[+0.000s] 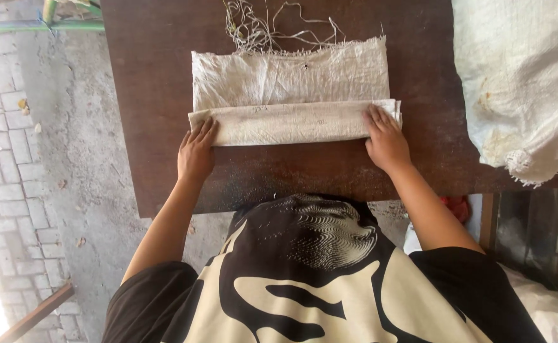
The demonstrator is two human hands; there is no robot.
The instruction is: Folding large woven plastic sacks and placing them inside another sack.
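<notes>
Sack (290, 79): off-white woven cloth, lying flat mid-board (152, 95), near edge folded over into a band, frayed threads (253, 28) at far end. Left hand (196, 152) and right hand (385, 141): both open, palms pressed flat on the band's two ends, gripping nothing. Second sack (520, 76) lies right, well apart.

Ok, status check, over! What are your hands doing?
Left hand and right hand flat on folded sack. Sack on brown board. Frayed threads behind; nothing blocking.
</notes>
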